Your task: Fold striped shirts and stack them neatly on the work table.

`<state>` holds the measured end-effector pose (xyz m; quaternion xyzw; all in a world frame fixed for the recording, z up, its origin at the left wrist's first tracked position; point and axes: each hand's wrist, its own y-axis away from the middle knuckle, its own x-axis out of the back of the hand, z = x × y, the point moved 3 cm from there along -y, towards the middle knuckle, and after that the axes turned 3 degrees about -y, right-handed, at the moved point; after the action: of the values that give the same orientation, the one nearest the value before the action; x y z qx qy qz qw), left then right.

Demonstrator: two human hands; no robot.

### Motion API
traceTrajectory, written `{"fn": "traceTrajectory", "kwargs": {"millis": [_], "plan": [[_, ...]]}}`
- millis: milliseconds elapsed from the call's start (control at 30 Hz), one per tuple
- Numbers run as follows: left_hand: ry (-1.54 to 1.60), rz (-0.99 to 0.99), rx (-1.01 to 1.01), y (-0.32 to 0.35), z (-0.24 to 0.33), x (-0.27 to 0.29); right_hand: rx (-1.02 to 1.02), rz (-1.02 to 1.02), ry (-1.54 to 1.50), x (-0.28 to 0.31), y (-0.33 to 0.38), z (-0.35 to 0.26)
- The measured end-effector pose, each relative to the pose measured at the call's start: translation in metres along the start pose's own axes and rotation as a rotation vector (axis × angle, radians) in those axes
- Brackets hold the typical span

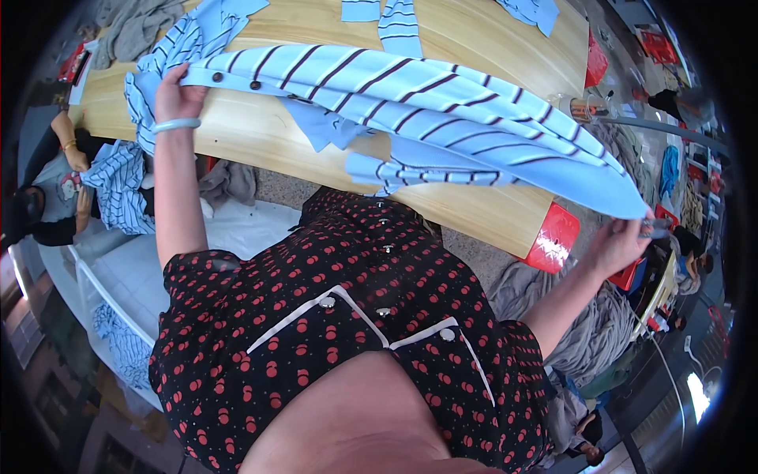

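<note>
A light-blue striped shirt (410,87) is stretched in the air above the table, from my left hand to my right. My left hand (180,96) is closed on its end beside dark buttons (255,84). At the far end, my right hand (620,246) pinches the tapering corner of the cloth. A small greyish thing (655,229) shows by the right fingers; its kind is too blurred to tell. Sleeve-like striped parts (430,174) hang below the stretched cloth, over the table's near edge.
The wooden table (489,217) has a red corner piece (553,237). More striped cloth (170,55) lies at its far left, and pieces (399,31) lie at the back. Grey cloth (584,324) is heaped at right. A co-worker (71,170) handles striped cloth at left.
</note>
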<state>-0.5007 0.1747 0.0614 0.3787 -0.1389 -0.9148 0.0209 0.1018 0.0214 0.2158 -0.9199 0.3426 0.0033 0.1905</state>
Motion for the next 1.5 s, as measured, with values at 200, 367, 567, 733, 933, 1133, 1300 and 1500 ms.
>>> {"fn": "traceTrajectory", "kwargs": {"millis": [200, 367, 567, 733, 933, 1133, 1300, 1500], "plan": [[-0.095, 0.159, -0.104, -0.012, -0.007, -0.067, 0.12, 0.201, 0.169, 0.002, -0.03, 0.0], [-0.229, 0.269, 0.197, -0.072, -0.113, -0.05, -0.161, 0.022, 0.701, 0.023, -0.022, 0.122], [-0.606, 0.317, 0.457, -0.042, -0.216, -0.031, 0.032, -0.718, 0.932, -0.057, 0.079, 0.188], [-1.515, -0.185, 0.309, 0.022, -0.291, -0.075, 0.04, -1.014, 0.863, -0.116, 0.104, 0.221], [-1.757, -0.099, 0.07, 0.029, -0.331, -0.065, 0.1, -1.183, 0.833, -0.136, 0.12, 0.234], [-1.187, -0.019, 0.167, 0.016, -0.289, -0.064, 0.13, -1.103, 1.003, -0.099, 0.115, 0.204], [-0.895, 0.058, 0.142, 0.009, -0.212, -0.058, 0.396, -0.685, 0.786, -0.067, 0.046, 0.128], [-0.66, 0.013, 0.233, 0.005, -0.161, -0.068, 0.16, -0.129, 0.51, -0.017, -0.006, 0.071]]}}
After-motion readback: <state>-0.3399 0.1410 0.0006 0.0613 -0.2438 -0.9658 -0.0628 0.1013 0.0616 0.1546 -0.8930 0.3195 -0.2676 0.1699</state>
